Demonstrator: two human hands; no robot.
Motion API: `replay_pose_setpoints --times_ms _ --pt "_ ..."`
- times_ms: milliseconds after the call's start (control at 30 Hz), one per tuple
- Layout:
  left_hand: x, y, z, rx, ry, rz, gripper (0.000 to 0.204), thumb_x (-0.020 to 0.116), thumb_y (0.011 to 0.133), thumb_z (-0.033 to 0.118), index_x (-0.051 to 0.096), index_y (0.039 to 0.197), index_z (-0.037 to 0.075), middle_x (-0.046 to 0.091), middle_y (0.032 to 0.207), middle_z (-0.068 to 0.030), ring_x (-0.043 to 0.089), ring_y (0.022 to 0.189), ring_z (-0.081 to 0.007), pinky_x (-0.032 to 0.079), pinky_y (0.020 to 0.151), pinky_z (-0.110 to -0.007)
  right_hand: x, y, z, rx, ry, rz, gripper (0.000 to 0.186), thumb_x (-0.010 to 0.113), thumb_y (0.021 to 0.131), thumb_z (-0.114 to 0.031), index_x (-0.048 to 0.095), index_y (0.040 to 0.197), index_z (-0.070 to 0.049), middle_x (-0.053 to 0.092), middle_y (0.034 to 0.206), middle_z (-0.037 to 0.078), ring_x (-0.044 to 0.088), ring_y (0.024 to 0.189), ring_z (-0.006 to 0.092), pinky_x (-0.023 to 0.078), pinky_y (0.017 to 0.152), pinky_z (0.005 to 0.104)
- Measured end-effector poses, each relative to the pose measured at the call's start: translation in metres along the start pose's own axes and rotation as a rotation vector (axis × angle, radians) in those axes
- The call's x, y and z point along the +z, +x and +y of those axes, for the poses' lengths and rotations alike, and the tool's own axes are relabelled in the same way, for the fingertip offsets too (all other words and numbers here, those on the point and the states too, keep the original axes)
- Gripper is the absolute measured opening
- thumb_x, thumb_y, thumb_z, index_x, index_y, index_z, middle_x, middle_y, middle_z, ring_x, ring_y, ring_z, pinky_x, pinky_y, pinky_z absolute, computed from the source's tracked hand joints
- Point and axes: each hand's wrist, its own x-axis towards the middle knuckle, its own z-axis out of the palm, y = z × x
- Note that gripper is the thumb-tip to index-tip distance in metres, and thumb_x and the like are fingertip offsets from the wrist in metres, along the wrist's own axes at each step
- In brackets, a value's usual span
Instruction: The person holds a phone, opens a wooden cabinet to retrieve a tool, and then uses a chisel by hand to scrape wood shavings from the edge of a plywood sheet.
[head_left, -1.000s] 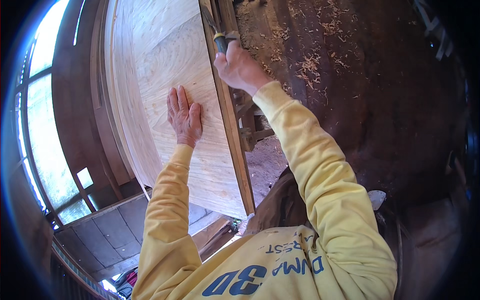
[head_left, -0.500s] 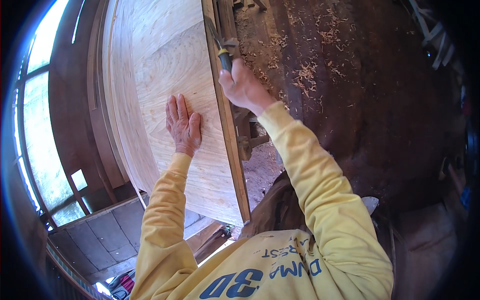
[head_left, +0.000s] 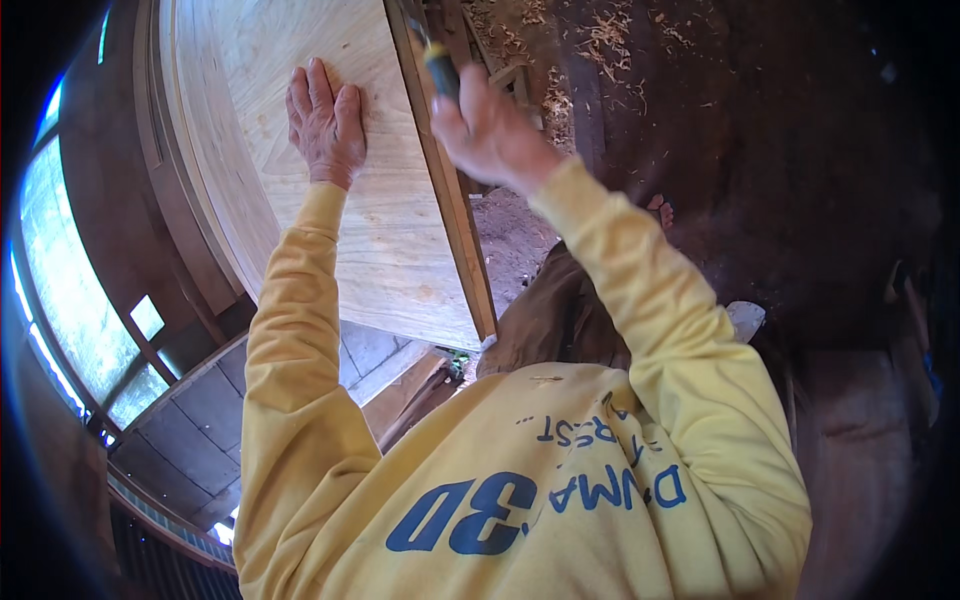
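- Pale wooden panel (head_left: 390,240) lies in the left middle of the scene, running from far to near, its grain in wavy bands.
- Along its right side runs a narrow brown edge (head_left: 462,245), ending at the near corner.
- Left hand (head_left: 328,122) rests palm down on the panel, flat, fingers pointing far and lying fairly close, thumb a little apart on the right.
- Right hand (head_left: 490,130), slightly blurred, is wrapped around the dark handle of a hand tool (head_left: 441,72), just right of the brown edge; whether the tool's far end touches that edge, I cannot tell.
- Both arms reach far in yellow sleeves (head_left: 640,255), the right one slanting leftward from the elbow.
- Far right of the panel, curled shavings (head_left: 607,42) lie scattered on dark brown ground (head_left: 800,180).
- At left, dark boards (head_left: 112,180) stand beside a bright window (head_left: 70,250).
- Near left, grey slabs (head_left: 205,430) form a low surface.
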Motion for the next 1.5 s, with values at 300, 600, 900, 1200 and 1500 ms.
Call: replay_pose_setpoints --times_ms 300,600,900,1200,1500 --pt "0.008 0.005 0.005 0.008 -0.017 -0.001 0.075 0.036 0.101 0.057 0.029 0.16 0.011 0.021 0.166 -0.0199 0.016 0.153 -0.0391 0.013 0.122 -0.053 0.096 -0.2 0.087 -0.117 0.053 0.059 0.039 0.058 0.093 -0.025 0.038 0.11 0.005 0.06 0.066 0.027 0.063 0.061 0.049 0.052 0.057 0.0562" --pt "0.017 0.012 -0.002 0.056 -0.015 0.033 0.077 0.035 0.1 0.06 0.029 0.161 0.013 0.023 0.166 -0.0198 0.019 0.153 -0.0403 0.014 0.122 -0.053 0.109 -0.169 0.071 -0.128 0.035 0.201 0.041 0.059 0.091 -0.024 0.039 0.11 0.006 0.063 0.073 0.03 0.064 0.066 0.0495 0.053 0.064 0.0584" --pt "0.02 0.017 0.0 0.059 -0.014 0.015 0.077 0.034 0.101 0.061 0.028 0.161 0.013 0.023 0.166 -0.0187 0.018 0.153 -0.0388 0.014 0.122 -0.053 0.084 -0.134 0.056 -0.169 -0.101 0.259 0.039 0.058 0.092 -0.023 0.039 0.109 0.008 0.064 0.071 0.027 0.066 0.065 0.0459 0.054 0.06 0.0547" --pt "0.009 0.008 -0.003 0.017 0.0 0.017 0.078 0.034 0.101 0.062 0.029 0.161 0.013 0.024 0.166 -0.0188 0.019 0.153 -0.04 0.015 0.122 -0.051 0.095 -0.169 0.06 -0.075 -0.075 0.147 0.041 0.058 0.09 -0.023 0.04 0.109 0.008 0.064 0.072 0.026 0.067 0.065 0.0456 0.056 0.064 0.0561" --pt "0.007 0.017 -0.008 0.065 -0.072 0.02 0.077 0.036 0.1 0.062 0.033 0.159 0.012 0.026 0.165 -0.0201 0.021 0.152 -0.038 0.017 0.123 -0.048 0.041 -0.139 0.087 -0.226 0.273 0.405 0.046 0.062 0.091 -0.018 0.043 0.128 0.002 0.063 0.078 0.023 0.065 0.07 0.0429 0.052 0.067 0.0486"
